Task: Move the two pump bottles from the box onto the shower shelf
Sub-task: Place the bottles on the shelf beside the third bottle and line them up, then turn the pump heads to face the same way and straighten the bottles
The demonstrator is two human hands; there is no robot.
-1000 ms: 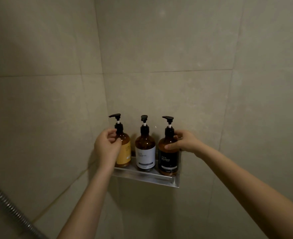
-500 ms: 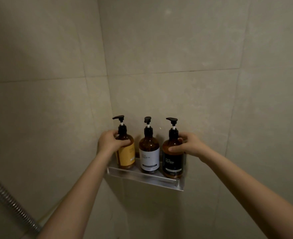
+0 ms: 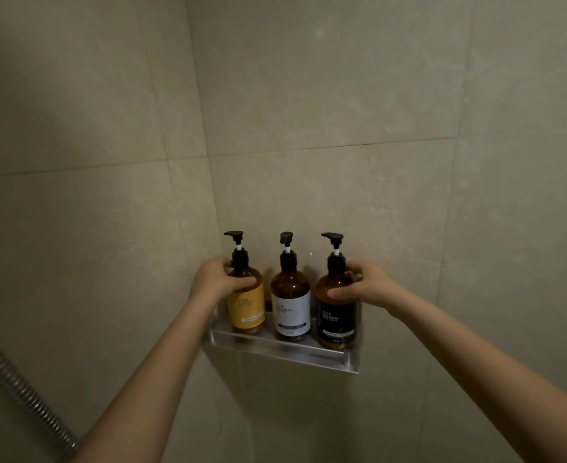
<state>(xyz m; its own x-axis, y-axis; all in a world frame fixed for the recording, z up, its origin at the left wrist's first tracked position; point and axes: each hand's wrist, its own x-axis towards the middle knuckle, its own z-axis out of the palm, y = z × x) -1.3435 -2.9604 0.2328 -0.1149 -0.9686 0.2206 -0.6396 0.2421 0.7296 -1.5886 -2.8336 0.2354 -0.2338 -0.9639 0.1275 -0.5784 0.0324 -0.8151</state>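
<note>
Bare forearms rising from the lower corners; left hand [image 3: 216,281] wrapped around the yellow-label bottle [image 3: 246,300], right hand [image 3: 362,285] clasping the black-label bottle [image 3: 337,310], fingers [image 3: 340,292] curled on each shoulder. Both now seated upright on the metal shower shelf [image 3: 285,349] at centre, flanking the white-label bottle [image 3: 291,304], unlike a second ago when the yellow one tilted; only letting go left, probably.

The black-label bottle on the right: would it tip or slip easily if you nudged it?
The black-label bottle is tall on a narrow base, so a push near the pump could probably tip it, though the shelf has a low front lip. Its smooth amber wall looks slippery if wet. The right hand wraps its shoulder, likely steadying it.
</note>
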